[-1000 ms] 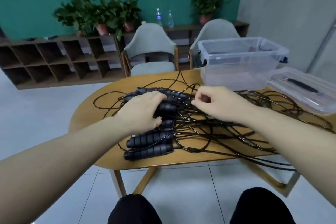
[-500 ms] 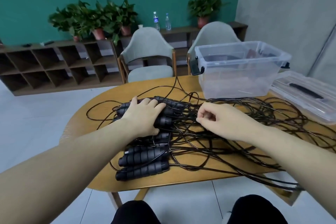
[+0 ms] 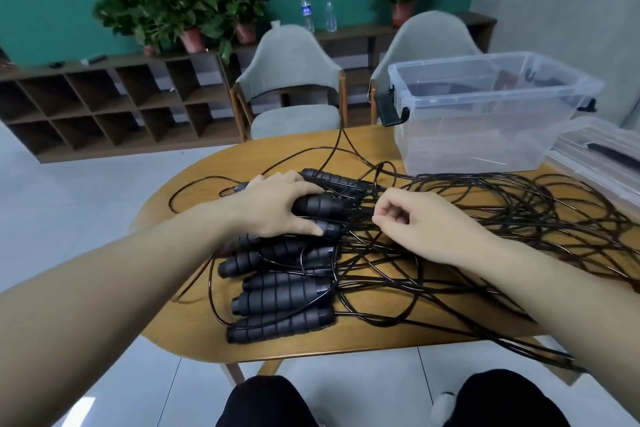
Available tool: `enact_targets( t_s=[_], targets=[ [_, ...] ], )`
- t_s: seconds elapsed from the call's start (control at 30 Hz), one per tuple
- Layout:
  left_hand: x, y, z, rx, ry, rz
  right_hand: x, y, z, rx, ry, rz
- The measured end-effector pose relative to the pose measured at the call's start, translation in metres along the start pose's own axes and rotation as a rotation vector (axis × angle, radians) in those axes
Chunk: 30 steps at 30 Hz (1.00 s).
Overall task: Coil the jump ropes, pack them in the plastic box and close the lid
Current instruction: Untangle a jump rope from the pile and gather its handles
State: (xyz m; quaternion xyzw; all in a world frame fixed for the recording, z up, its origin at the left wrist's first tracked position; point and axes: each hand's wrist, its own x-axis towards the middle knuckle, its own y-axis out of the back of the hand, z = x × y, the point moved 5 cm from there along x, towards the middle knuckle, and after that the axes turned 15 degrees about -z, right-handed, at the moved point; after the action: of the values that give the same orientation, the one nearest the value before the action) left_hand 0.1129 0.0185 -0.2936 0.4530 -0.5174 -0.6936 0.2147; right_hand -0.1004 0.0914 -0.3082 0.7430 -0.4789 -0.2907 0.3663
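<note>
surface: oval wooden surface (image 3: 180,333), rounded end toward the left, ropes spread across most of it
room: teal back wall, low cubby shelf (image 3: 104,104) with potted plants (image 3: 180,10) and two water bottles (image 3: 317,14) on top, two grey chairs (image 3: 291,80) behind the surface, pale tiled floor
left hand (image 3: 277,210): palm down, fingers curled over a black handle in the pile of handles (image 3: 277,288), thumb pressed on the next handle
right hand (image 3: 415,225): fingers curled in, fingertips pinching thin cord just right of the handles
jump ropes (image 3: 485,218): tangled black cords, uncoiled, fanning right from both hands
plastic box (image 3: 485,114): clear, open, far right of surface, beyond the right hand
lid (image 3: 602,159): off, lying flat just right of the box
</note>
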Motion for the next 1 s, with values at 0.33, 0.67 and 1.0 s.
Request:
enact_targets(
  t_s=[0.33, 0.67, 1.0],
  targets=[
    [-0.022, 0.030, 0.001, -0.103, 0.041, 0.282, 0.006, 0.000, -0.004, 0.028, 0.013, 0.095],
    [-0.023, 0.025, 0.015, 0.041, -0.018, 0.249, 0.025, -0.027, -0.024, -0.159, 0.070, 0.021],
    [0.004, 0.002, 0.001, 0.118, 0.134, 0.115, 0.016, -0.077, -0.056, -0.388, 0.262, -0.257]
  ],
)
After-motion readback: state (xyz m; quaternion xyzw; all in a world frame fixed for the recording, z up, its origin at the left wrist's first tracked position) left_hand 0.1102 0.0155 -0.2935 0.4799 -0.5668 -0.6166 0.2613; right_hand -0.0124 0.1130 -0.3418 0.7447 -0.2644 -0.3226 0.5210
